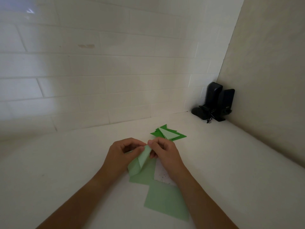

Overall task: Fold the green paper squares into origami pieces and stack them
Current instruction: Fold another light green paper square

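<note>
A light green paper piece [139, 163], partly folded, is held above the white counter between both hands. My left hand [123, 153] pinches its upper left edge. My right hand [162, 152] pinches its top tip from the right. Under the hands lie flat green paper squares: one [144, 176] directly below the held piece and another [166, 200] nearer to me. Behind the hands sits a small stack of folded green origami pieces [168, 133], dark green with a pale face on top.
The white counter [66, 162] meets a white tiled wall [99, 80] at the back and a plain wall on the right. Black speakers [214, 101] with a cable stand in the far right corner. A white sheet [162, 176] lies between the green squares.
</note>
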{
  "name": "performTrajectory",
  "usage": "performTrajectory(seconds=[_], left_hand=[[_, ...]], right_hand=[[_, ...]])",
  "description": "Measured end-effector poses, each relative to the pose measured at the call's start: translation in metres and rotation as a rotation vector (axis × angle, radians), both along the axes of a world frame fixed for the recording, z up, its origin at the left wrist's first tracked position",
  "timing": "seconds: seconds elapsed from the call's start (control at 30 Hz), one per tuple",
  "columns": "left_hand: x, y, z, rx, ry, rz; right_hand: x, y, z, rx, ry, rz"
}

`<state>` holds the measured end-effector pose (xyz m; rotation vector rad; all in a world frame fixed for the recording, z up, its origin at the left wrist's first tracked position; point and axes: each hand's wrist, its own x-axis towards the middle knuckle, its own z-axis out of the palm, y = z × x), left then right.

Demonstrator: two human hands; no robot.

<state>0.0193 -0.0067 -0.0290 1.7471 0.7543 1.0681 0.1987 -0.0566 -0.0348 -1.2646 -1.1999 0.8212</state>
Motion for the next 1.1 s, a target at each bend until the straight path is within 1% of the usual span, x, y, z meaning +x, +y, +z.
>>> performTrajectory(seconds=[0.13,0.43,0.53,0.6,0.73,1.1], left_hand=[[0.0006,-0.0002,0.0003,-0.029,-0.004,0.007],[0.0004,0.002,-0.0021,-0.139,0.001,0.051],[0.0003,0.0016,-0.001,-0.181,-0.038,0.039],[0.0005,0.0008,0.0006,-0.203,-0.078,0.044],[0.0005,-0.0006,0.0027,-0.214,-0.117,0.038],[0.0009,0.0004,0.0011,-0.218,-0.106,0.021]], right_hand=[[0.0022,0.0011,-0.0011,0.018,0.035,-0.033],[0.0025,0.0038,-0.0044,0.009,0.01,-0.071],[0.0032,0.0027,-0.0022,0.01,0.043,-0.051],[0.0029,0.0013,-0.0006,-0.006,0.031,-0.003],[0.0007,0.0007,-0.0013,-0.031,-0.044,0.058],[0.0011,0.0017,-0.0034,-0.023,-0.06,0.028]])
